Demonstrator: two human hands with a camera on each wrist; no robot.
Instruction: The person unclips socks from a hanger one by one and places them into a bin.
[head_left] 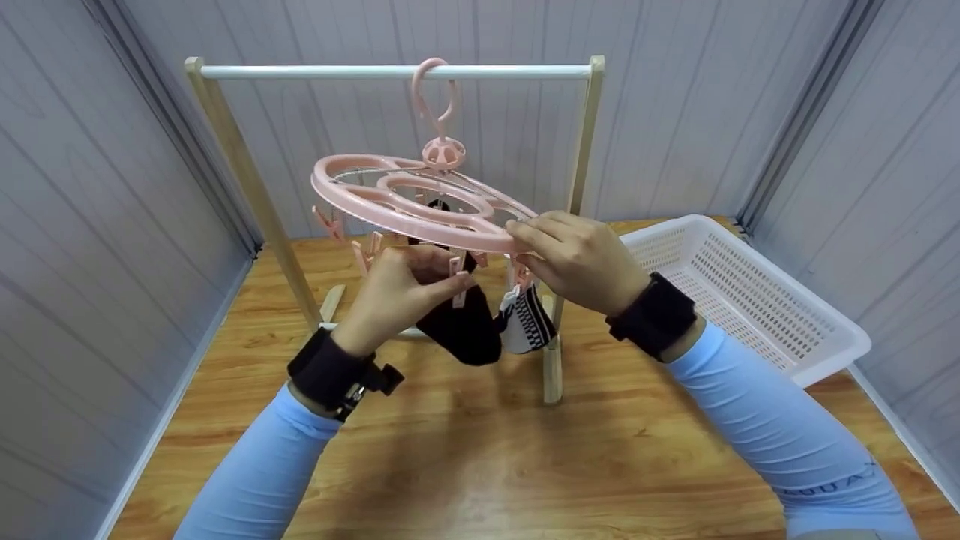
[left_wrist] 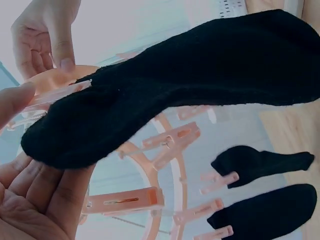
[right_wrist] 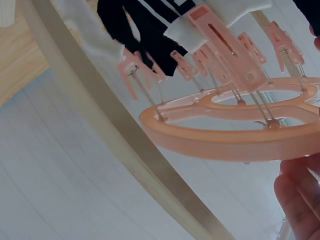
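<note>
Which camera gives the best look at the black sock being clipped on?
The left wrist view: the black sock fills the frame, with the left hand beneath its end near a pink clip. The head view shows it small, hanging under the pink hanger. In the right wrist view I cannot pick it out.

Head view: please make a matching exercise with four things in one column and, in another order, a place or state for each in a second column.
Things:
1. hanger
2. basket
3. black sock
4. right hand

Places or states:
A. lies on the table, at the right
B. grips the ring's rim
C. hooked on the white rod
D. hangs at a clip, held by the left hand

Pairs: 1-C, 2-A, 3-D, 4-B
</note>
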